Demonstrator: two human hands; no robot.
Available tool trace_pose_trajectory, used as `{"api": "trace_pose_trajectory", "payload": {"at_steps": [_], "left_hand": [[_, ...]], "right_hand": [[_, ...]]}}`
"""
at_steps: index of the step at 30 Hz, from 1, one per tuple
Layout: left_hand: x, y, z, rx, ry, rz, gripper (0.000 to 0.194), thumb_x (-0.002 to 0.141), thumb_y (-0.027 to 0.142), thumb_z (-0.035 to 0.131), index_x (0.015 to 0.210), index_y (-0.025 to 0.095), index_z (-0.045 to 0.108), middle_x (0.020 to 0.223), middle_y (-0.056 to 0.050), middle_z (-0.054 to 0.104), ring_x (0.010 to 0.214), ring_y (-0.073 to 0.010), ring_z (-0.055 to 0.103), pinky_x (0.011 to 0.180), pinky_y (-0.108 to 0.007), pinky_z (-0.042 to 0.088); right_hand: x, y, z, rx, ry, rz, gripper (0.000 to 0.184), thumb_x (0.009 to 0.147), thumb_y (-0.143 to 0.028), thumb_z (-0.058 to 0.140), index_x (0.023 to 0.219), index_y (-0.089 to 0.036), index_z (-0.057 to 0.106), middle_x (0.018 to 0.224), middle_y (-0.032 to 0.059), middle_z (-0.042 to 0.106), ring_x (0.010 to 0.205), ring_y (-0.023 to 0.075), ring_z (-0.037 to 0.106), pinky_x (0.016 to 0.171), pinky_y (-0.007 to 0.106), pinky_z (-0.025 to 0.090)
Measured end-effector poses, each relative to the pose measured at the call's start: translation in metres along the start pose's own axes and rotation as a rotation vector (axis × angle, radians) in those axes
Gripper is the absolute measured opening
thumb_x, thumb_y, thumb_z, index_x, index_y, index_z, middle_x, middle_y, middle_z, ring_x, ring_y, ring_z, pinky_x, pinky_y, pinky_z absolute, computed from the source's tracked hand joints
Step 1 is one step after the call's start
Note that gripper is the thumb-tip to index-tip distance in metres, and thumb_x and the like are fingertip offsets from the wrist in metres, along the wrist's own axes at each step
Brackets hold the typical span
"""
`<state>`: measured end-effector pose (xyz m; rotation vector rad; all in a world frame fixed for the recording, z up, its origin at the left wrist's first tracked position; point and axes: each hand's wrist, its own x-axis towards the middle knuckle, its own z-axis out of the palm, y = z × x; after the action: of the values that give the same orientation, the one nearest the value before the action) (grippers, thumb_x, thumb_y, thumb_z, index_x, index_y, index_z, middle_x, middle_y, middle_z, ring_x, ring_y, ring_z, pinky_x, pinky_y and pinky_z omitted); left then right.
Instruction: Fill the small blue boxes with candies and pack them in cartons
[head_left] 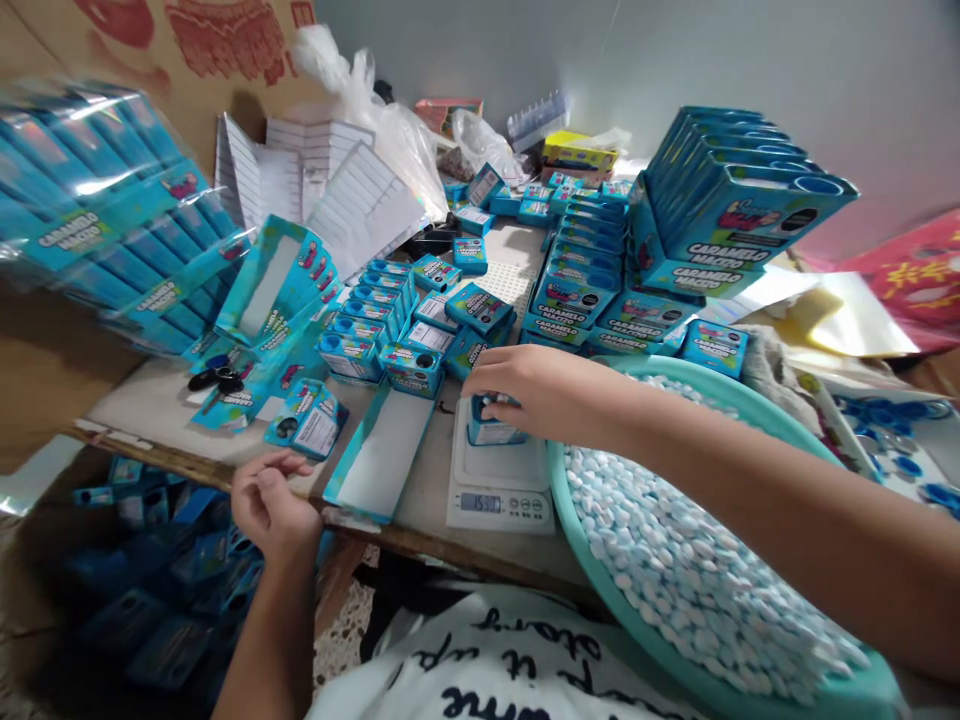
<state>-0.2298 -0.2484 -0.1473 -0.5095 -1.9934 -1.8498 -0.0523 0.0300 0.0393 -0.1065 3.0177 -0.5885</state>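
Observation:
A small blue candy box (pixel 495 432) stands on the white digital scale (pixel 491 480), with pale candies showing at its top. My right hand (pixel 517 385) reaches over from the right, its fingers curled round the top of this box. The scale's display is lit, its digits too blurred to read surely. To the right, under my forearm, a turquoise basin (pixel 566 520) holds a heap of pale blue and white candies (pixel 675 560). My left hand (pixel 274 500) rests palm up at the table edge, fingers loosely bent and holding nothing. Just beyond it lies another candy box (pixel 307 415).
An open display tray (pixel 386 450) lies left of the scale. Several filled trays (pixel 574 285) are stacked behind, with a tall stack (pixel 742 200) at right. Wrapped packs (pixel 127 220) stand left. Below the table edge, a carton holds loose blue boxes (pixel 172 570).

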Motion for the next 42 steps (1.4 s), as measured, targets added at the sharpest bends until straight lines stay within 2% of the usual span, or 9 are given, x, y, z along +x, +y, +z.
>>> {"api": "trace_pose_trajectory", "payload": {"at_steps": [7, 11, 15, 23, 31, 35, 39, 41, 42], "left_hand": [[0.0, 0.0, -0.001, 0.008, -0.014, -0.01, 0.033, 0.095, 0.047, 0.055, 0.091, 0.016, 0.064, 0.078, 0.0, 0.064, 0.061, -0.0142, 0.06, 0.067, -0.034, 0.05], [0.001, 0.0, -0.001, 0.009, -0.016, -0.012, 0.034, 0.094, 0.048, 0.055, 0.091, 0.016, 0.064, 0.076, 0.0, 0.063, 0.06, -0.0144, 0.06, 0.065, -0.033, 0.05], [0.002, -0.001, 0.0, 0.01, -0.016, -0.013, 0.035, 0.095, 0.049, 0.054, 0.089, 0.015, 0.064, 0.076, 0.0, 0.063, 0.058, -0.0141, 0.059, 0.063, -0.032, 0.049], [0.002, -0.004, -0.001, 0.023, -0.022, -0.02, 0.036, 0.096, 0.047, 0.053, 0.089, 0.015, 0.066, 0.075, -0.002, 0.064, 0.061, -0.0156, 0.061, 0.063, -0.032, 0.05], [0.001, -0.003, -0.002, 0.061, -0.025, -0.023, 0.033, 0.096, 0.046, 0.052, 0.089, 0.016, 0.066, 0.075, -0.002, 0.063, 0.063, -0.0168, 0.061, 0.067, -0.035, 0.052], [0.002, -0.002, -0.002, 0.056, -0.023, -0.019, 0.03, 0.094, 0.044, 0.055, 0.088, 0.017, 0.064, 0.074, -0.001, 0.063, 0.062, -0.0167, 0.06, 0.067, -0.035, 0.051], [0.002, 0.0, 0.0, 0.051, -0.016, -0.029, 0.028, 0.093, 0.043, 0.056, 0.087, 0.016, 0.064, 0.072, 0.0, 0.062, 0.06, -0.0159, 0.059, 0.066, -0.034, 0.05], [0.002, 0.001, 0.001, 0.055, -0.014, -0.041, 0.027, 0.093, 0.042, 0.055, 0.087, 0.017, 0.063, 0.073, 0.0, 0.062, 0.06, -0.0155, 0.059, 0.065, -0.034, 0.051], [0.002, 0.002, 0.001, 0.057, -0.014, -0.046, 0.027, 0.092, 0.042, 0.055, 0.086, 0.017, 0.063, 0.073, 0.0, 0.062, 0.06, -0.0153, 0.059, 0.065, -0.033, 0.051]], "right_hand": [[-0.019, 0.01, 0.007, 0.036, 0.124, -0.093, 0.031, 0.096, -0.011, 0.06, 0.125, -0.015, 0.07, 0.119, 0.0128, 0.068, 0.105, 0.0254, 0.068, 0.089, 0.036, 0.054], [-0.037, 0.014, 0.006, -0.024, 0.173, -0.051, 0.03, 0.099, -0.011, 0.051, 0.122, -0.016, 0.07, 0.12, 0.0128, 0.068, 0.104, 0.0245, 0.068, 0.088, 0.035, 0.054], [-0.041, 0.018, 0.011, -0.107, 0.134, -0.003, 0.027, 0.098, -0.009, 0.05, 0.111, -0.015, 0.073, 0.115, 0.0126, 0.07, 0.099, 0.0235, 0.068, 0.085, 0.034, 0.053], [-0.023, 0.014, 0.013, -0.243, 0.063, -0.11, 0.026, 0.097, -0.005, 0.048, 0.093, -0.013, 0.072, 0.095, 0.0114, 0.068, 0.089, 0.023, 0.061, 0.083, 0.035, 0.05], [-0.017, 0.001, 0.012, -0.245, 0.046, -0.099, 0.029, 0.092, -0.002, 0.05, 0.108, -0.011, 0.073, 0.103, 0.0131, 0.072, 0.097, 0.0233, 0.065, 0.087, 0.034, 0.051], [-0.044, -0.003, -0.003, -0.381, 0.025, 0.112, 0.029, 0.087, -0.003, 0.053, 0.103, -0.016, 0.073, 0.101, 0.0107, 0.073, 0.09, 0.0241, 0.068, 0.077, 0.035, 0.052], [-0.096, 0.012, -0.003, -0.411, -0.064, 0.383, 0.025, 0.081, -0.007, 0.058, 0.097, -0.017, 0.074, 0.094, 0.0106, 0.075, 0.076, 0.0258, 0.071, 0.065, 0.037, 0.054], [-0.126, 0.026, 0.009, -0.34, -0.044, 0.404, 0.02, 0.085, -0.014, 0.06, 0.098, -0.019, 0.075, 0.095, 0.0116, 0.077, 0.076, 0.0283, 0.072, 0.066, 0.042, 0.057], [-0.14, 0.033, 0.016, -0.256, 0.039, 0.366, 0.017, 0.084, -0.02, 0.065, 0.098, -0.022, 0.076, 0.095, 0.0105, 0.077, 0.075, 0.0291, 0.073, 0.065, 0.043, 0.058]]}}
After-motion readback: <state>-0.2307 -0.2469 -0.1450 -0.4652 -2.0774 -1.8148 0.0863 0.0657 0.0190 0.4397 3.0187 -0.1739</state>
